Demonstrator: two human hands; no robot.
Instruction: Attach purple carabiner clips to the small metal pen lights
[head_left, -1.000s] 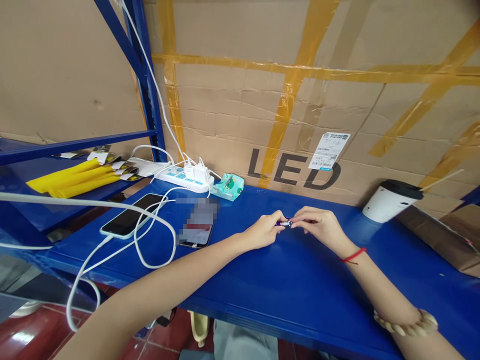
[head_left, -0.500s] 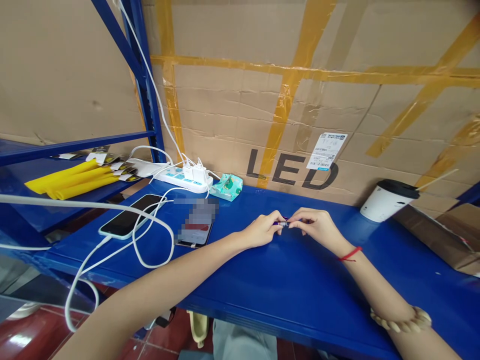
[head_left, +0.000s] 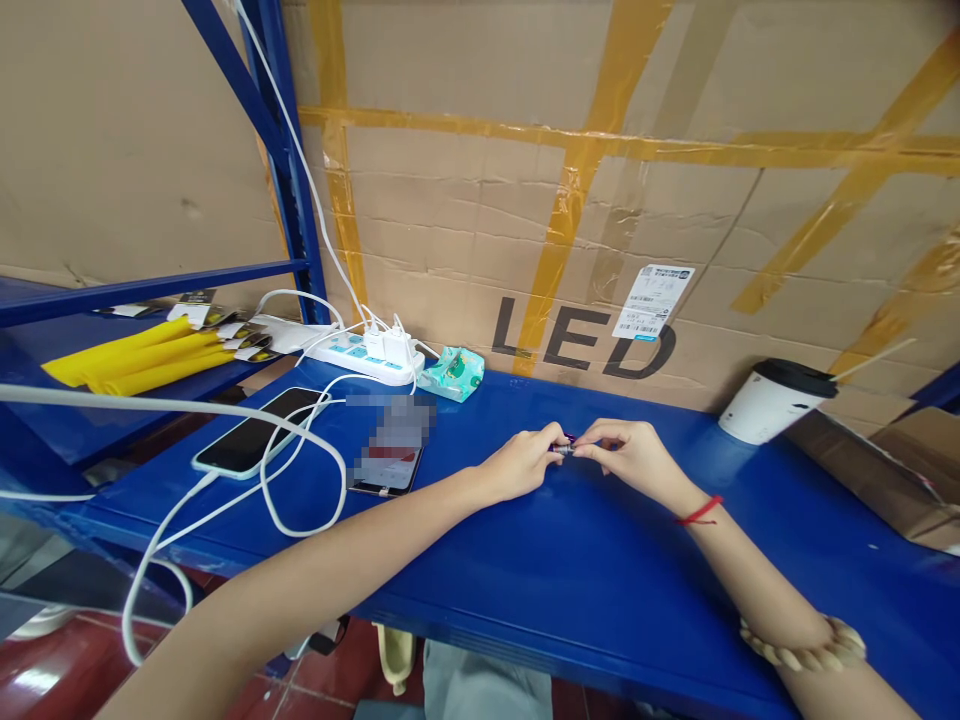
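Observation:
A small dark purple and silver object (head_left: 562, 450) is held between my two hands above the blue tabletop (head_left: 525, 570). My left hand (head_left: 525, 463) is closed around its left end, fingers pinched. From the other side, the thumb and fingertips of my right hand (head_left: 628, 455) pinch its right end. Fingers cover much of the object, so its exact shape is hard to tell. A phone (head_left: 390, 455) with a lit, partly blurred screen lies left of my left hand.
Further left are a second phone (head_left: 259, 435), looping white cables, a power strip (head_left: 367, 357) and yellow packages (head_left: 142, 355). A teal packet (head_left: 454, 373) lies by the cardboard wall (head_left: 450, 200). On the right stand a lidded cup (head_left: 772, 402) and an open carton (head_left: 870, 480).
Both hands have stayed nearly in place, still pinching the small object. The view has shifted very slightly.

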